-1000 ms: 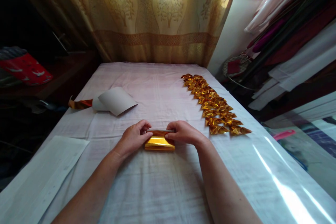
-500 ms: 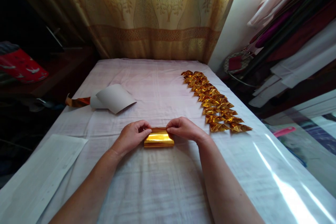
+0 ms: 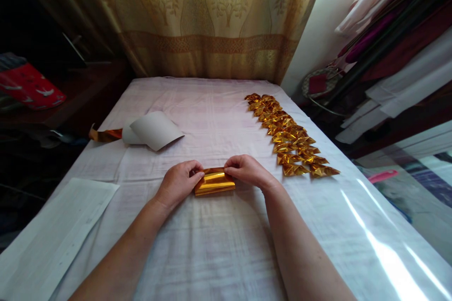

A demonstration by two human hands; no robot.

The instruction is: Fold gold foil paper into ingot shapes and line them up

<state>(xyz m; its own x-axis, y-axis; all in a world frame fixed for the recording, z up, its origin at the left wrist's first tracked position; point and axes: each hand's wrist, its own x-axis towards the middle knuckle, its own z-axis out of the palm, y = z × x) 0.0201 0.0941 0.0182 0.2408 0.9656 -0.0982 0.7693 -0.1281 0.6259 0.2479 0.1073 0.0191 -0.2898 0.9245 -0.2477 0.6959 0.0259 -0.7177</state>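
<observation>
A small sheet of shiny gold foil paper (image 3: 214, 183), bent over into a loose roll, lies at the middle of the cloth-covered surface. My left hand (image 3: 180, 179) pinches its upper left corner between thumb and fingers. At the upper right corner, my right hand (image 3: 247, 170) grips the same sheet, with its thumb partly hidden. To the right, folded gold foil pieces (image 3: 287, 138) lie in two overlapping rows that run toward the far edge.
A curled grey-white sheet (image 3: 153, 131) lies at the left, with a strip of gold foil (image 3: 106, 135) sticking out beside it. Nearer on the left is a flat white sheet (image 3: 60, 230). A gold curtain (image 3: 212, 19) hangs behind the far edge; clothes (image 3: 399, 80) hang at right.
The foil paper's near edge has tilted slightly, its right end lifting a little. Both hands keep their pinch at the upper corners, and the view has shifted slightly.
</observation>
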